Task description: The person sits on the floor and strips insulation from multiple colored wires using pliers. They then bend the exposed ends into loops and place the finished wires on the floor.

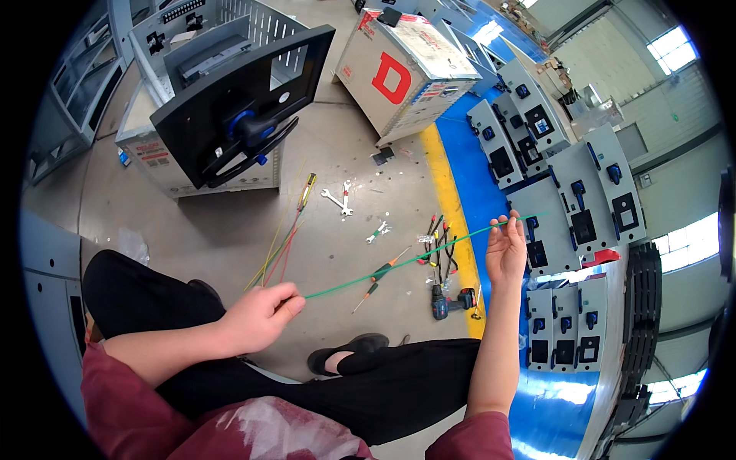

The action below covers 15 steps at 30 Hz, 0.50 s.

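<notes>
A green wire (345, 285) runs taut and slanting between my two hands, above the floor. My left hand (261, 320) is closed round its lower end. Higher up and to the right, my right hand (506, 249) pinches the wire with raised fingers, and a short free end sticks out past them. Loose red and yellow wires (285, 253) fan out just beyond my left hand; I cannot tell whether that hand touches them. Under the green wire are two orange-and-black screwdrivers (381, 271) on the floor.
A cordless drill (445, 303) and several pliers (438, 244) lie right of centre, near wrenches (341, 201) and a yellow-handled tool (307, 190). A black panel (245, 100) leans on a cabinet at left. Grey panels (590, 195) stand along the blue strip; a wooden crate (399, 77) is behind.
</notes>
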### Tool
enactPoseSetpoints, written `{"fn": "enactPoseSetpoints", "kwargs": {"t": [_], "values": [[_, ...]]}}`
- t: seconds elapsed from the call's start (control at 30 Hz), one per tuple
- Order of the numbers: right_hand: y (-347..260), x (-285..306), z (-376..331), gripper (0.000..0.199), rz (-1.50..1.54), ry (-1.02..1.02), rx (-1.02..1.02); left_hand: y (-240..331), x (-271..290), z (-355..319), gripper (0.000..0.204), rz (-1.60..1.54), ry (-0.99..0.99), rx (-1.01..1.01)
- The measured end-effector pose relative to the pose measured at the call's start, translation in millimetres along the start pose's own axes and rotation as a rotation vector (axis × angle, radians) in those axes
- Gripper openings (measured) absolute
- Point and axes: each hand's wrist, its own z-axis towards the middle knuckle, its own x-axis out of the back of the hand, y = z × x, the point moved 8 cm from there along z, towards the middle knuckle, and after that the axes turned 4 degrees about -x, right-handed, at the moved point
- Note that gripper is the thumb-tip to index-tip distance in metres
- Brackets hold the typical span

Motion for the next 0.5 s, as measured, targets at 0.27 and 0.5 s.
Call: {"fn": "enactPoseSetpoints", "kwargs": {"t": [0.27,0.5], "values": [[106,-91,-75,0.021,-0.086,-0.255,-0.381,33,2,7,0.026,0.544,0.22,-0.543],[128,-117,-105,0.021,-0.092,-0.29,-0.394,39,2,12,0.032,0.734,0.235,-0.623]]}}
